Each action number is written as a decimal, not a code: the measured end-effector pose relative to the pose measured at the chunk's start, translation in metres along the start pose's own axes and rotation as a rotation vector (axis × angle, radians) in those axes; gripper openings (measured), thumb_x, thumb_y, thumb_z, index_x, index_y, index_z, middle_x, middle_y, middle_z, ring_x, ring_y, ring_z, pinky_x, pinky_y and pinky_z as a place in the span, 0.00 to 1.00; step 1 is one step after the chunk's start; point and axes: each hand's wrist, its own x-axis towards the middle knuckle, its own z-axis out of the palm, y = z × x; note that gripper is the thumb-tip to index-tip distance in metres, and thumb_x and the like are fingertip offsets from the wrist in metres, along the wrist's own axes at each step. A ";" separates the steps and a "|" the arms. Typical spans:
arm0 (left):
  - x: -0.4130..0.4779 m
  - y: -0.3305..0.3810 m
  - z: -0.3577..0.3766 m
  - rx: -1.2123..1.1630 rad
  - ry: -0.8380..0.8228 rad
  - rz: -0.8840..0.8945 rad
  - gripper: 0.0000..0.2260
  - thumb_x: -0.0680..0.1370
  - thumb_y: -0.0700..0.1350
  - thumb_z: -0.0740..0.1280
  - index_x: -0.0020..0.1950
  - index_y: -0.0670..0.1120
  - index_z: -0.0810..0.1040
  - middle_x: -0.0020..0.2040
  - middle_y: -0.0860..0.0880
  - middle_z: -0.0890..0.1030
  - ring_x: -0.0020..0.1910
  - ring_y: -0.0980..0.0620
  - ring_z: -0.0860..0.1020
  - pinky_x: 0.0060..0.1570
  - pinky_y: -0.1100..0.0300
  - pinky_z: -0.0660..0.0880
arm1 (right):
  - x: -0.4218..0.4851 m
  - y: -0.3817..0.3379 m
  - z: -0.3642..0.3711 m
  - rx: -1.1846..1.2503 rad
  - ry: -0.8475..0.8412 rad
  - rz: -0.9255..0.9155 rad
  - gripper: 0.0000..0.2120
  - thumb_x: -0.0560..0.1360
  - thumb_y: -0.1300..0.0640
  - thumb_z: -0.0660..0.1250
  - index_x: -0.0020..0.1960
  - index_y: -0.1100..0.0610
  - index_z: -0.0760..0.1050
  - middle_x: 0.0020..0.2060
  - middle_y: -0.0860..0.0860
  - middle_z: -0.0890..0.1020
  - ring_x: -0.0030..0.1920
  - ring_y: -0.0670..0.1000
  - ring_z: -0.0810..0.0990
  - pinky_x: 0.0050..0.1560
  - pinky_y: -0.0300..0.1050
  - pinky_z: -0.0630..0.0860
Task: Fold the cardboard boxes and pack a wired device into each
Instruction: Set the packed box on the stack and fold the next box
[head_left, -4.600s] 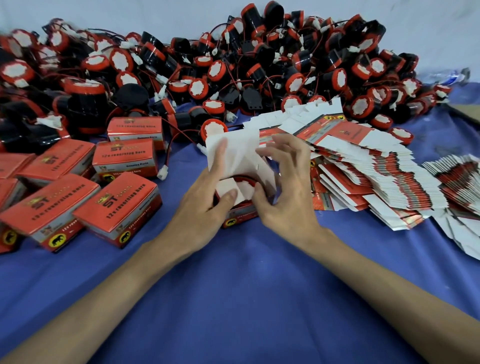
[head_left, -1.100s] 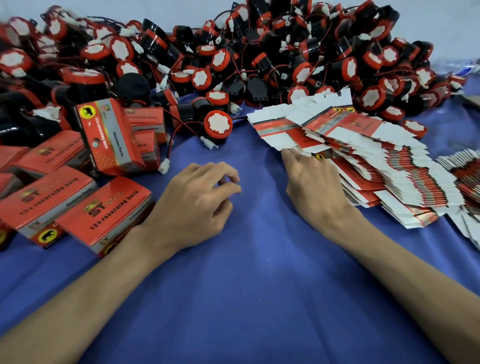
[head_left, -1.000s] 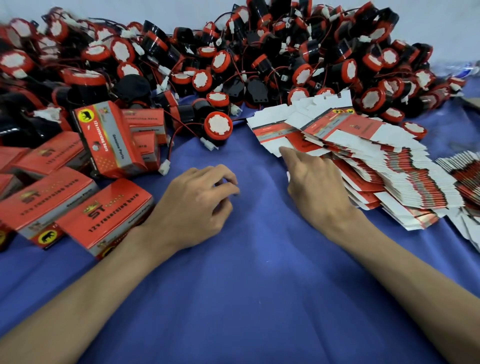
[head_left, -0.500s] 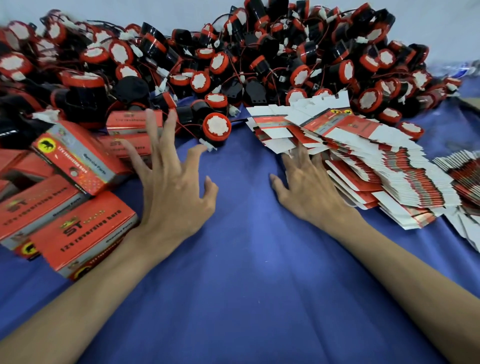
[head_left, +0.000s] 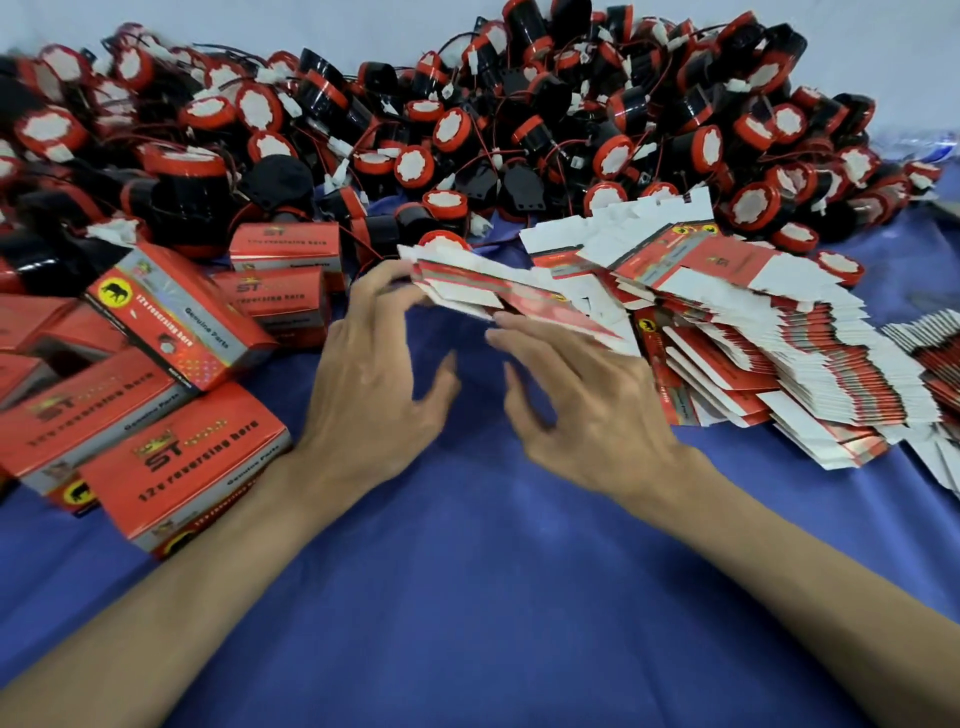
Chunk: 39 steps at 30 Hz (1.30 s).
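The packed boxes (head_left: 171, 467) lie at lower left, one tilted box (head_left: 176, 317) above them, much as half a second ago. The left hand (head_left: 374, 379) has left them and swung to centre frame. Its fingers are spread, their tips touching the left end of a flat blank (head_left: 498, 291), and the thumb hangs clear. The right hand (head_left: 587, 410), earlier flat at the foot of the stack (head_left: 789, 364), has raised that blank off the cloth (head_left: 467, 597). The blank rests on its straight fingers, thumb apart below. Blur hides any pinch. The devices (head_left: 519, 130) stay heaped across the top.
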 end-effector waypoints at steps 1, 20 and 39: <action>0.000 -0.001 0.000 -0.045 0.023 -0.046 0.25 0.73 0.48 0.67 0.65 0.37 0.67 0.70 0.41 0.67 0.65 0.46 0.70 0.58 0.48 0.72 | 0.001 -0.003 0.000 0.021 0.001 -0.025 0.09 0.74 0.64 0.66 0.50 0.65 0.82 0.50 0.56 0.85 0.42 0.55 0.85 0.34 0.49 0.81; 0.001 -0.001 -0.002 -0.087 -0.177 0.106 0.20 0.74 0.49 0.66 0.60 0.38 0.76 0.62 0.44 0.76 0.61 0.54 0.72 0.59 0.76 0.63 | -0.012 0.037 0.010 0.159 -0.372 0.559 0.42 0.69 0.43 0.73 0.76 0.52 0.58 0.74 0.52 0.57 0.68 0.45 0.61 0.64 0.44 0.64; 0.001 -0.005 0.004 0.051 -0.337 -0.119 0.25 0.76 0.53 0.69 0.70 0.45 0.71 0.66 0.49 0.76 0.64 0.50 0.73 0.59 0.66 0.62 | -0.015 0.035 0.013 0.159 -0.331 0.580 0.34 0.69 0.55 0.74 0.71 0.55 0.65 0.73 0.52 0.60 0.62 0.42 0.62 0.54 0.42 0.67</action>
